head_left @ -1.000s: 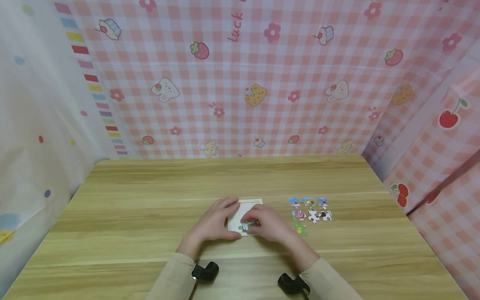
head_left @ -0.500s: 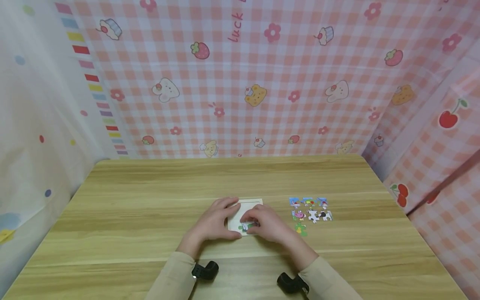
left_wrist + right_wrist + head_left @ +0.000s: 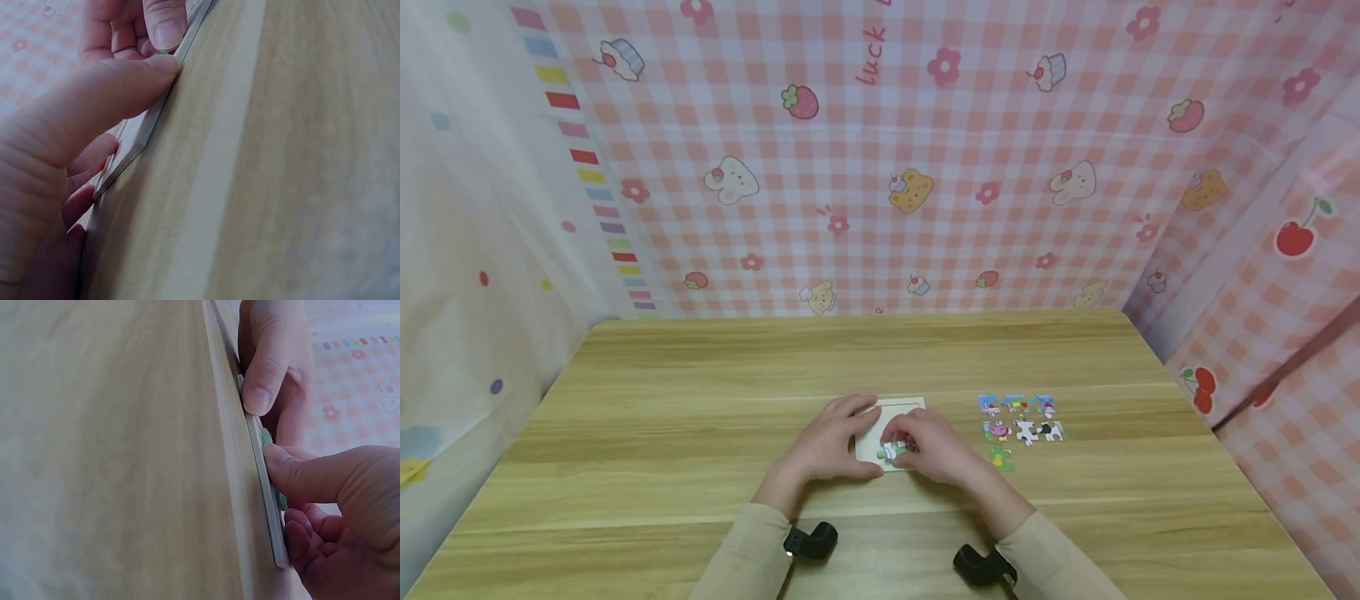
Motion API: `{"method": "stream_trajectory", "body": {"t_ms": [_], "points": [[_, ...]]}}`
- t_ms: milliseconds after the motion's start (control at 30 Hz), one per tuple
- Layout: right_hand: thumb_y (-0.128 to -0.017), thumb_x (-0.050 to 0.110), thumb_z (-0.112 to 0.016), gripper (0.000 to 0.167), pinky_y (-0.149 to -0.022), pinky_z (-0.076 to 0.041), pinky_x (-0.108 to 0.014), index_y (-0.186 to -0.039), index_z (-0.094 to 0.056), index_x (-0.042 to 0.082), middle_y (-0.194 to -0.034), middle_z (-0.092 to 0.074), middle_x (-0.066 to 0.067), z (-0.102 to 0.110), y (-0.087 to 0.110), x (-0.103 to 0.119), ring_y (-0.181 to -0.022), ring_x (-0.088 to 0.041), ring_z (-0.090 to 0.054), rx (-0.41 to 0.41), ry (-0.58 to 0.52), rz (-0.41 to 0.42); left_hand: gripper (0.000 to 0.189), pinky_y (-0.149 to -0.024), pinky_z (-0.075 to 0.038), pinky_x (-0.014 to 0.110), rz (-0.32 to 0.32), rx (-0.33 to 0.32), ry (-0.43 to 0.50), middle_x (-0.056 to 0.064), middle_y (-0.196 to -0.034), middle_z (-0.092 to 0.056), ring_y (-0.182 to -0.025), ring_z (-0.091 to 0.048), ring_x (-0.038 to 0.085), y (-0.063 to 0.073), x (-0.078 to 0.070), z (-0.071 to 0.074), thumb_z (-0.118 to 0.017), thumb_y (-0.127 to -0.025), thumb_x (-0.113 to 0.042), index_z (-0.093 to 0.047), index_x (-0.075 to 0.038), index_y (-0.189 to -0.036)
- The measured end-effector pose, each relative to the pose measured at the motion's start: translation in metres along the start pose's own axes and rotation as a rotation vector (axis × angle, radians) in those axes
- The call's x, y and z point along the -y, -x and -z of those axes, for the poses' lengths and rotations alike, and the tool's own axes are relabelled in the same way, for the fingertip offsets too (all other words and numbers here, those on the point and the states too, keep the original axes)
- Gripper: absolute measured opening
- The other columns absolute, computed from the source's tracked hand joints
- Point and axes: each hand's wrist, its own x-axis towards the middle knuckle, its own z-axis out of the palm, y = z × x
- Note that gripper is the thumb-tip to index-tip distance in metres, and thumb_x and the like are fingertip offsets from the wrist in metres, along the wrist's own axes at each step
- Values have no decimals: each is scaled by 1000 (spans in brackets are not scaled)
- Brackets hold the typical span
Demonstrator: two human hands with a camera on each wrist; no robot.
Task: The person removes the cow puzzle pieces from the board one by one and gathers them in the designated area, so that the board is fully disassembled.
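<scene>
A small pale puzzle tray (image 3: pixel 901 401) lies on the table in the head view. My left hand (image 3: pixel 829 440) holds it from the left, with the thumb (image 3: pixel 140 75) along the near edge and the fingers round the left and far sides. Inside the tray's near part is a green-and-white jigsaw piece (image 3: pixel 891 452). My right hand (image 3: pixel 946 450) pinches this piece between thumb and curled fingers, covering its right part. In the right wrist view, green edges of the piece (image 3: pixel 267 435) show by the right thumb, just over the tray's rim.
Several jigsaw pieces (image 3: pixel 1026 432) lie in loose rows to the right of the tray, a green one (image 3: pixel 1002 457) nearest me. The wooden table (image 3: pixel 700 433) meets a pink checked cloth (image 3: pixel 865 233) at the back. Each wrist wears a black camera (image 3: pixel 811 542).
The green-and-white piece has turned and shifted slightly in the tray, with more of its white showing. Right fingertips have moved a little with it; the left hand stays in place.
</scene>
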Motion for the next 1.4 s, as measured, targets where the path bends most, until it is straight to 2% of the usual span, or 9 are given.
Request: {"method": "stream_trajectory", "body": {"t_ms": [433,800,1400], "points": [[-82,10,-79,24,-76,-39,-30,-100,-66,18,-86,-55,5,-3,1,-2,-83,-12,-46,-18,-42,14,89,-118,-29,50,14,12,2,6,-157,-39,-146,-30,31,0,-1,1,-84,-72,-44,-50,-7,-145],[-85,3,-74,23,-73,-40,-25,-99,-64,19,-82,-58,6,-1,4,-5,-78,-10,-49,-49,-121,71,89,-119,-27,49,24,19,1,5,-158,-38,-146,-29,29,0,-2,2,-84,-73,-44,-49,-7,-146],[-89,9,-72,20,-68,-43,-24,-103,-66,22,-78,-56,10,0,7,-8,-73,-6,-50,-65,-145,22,90,-118,-29,49,12,9,-17,5,-157,-39,-146,-30,29,-1,0,-1,-84,-72,-46,-49,-7,-146]]}}
